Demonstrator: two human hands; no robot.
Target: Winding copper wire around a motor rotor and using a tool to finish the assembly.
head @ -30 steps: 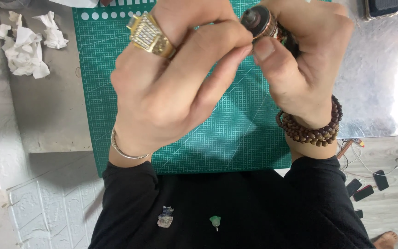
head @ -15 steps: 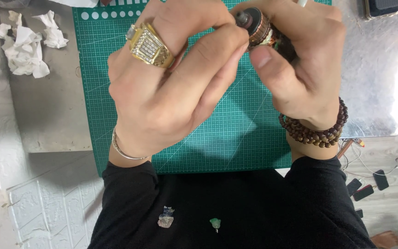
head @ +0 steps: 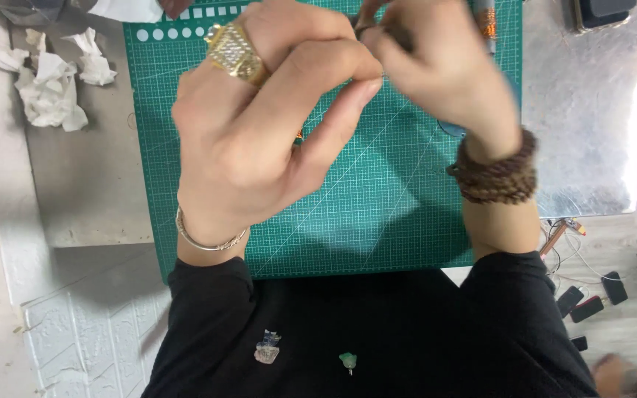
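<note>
My left hand (head: 259, 140), with a large gold ring and a thin bangle, is curled above the green cutting mat (head: 377, 214). Its fingertips meet those of my right hand (head: 444, 74), which wears a brown bead bracelet and is blurred. Both pinch a small dark round part (head: 369, 29) near the mat's far edge; the fingers hide most of it.
Crumpled white tissues (head: 46, 81) lie on the grey slab at the left. A shiny metal sheet (head: 591, 133) lies right of the mat. A grey tool with an orange band (head: 486, 21) rests at the mat's top. Small dark pieces and wires (head: 591, 295) lie on the floor at right.
Both hands have moved up and away from me with the part. My right hand has turned, so the round part that showed clearly before is now mostly hidden.
</note>
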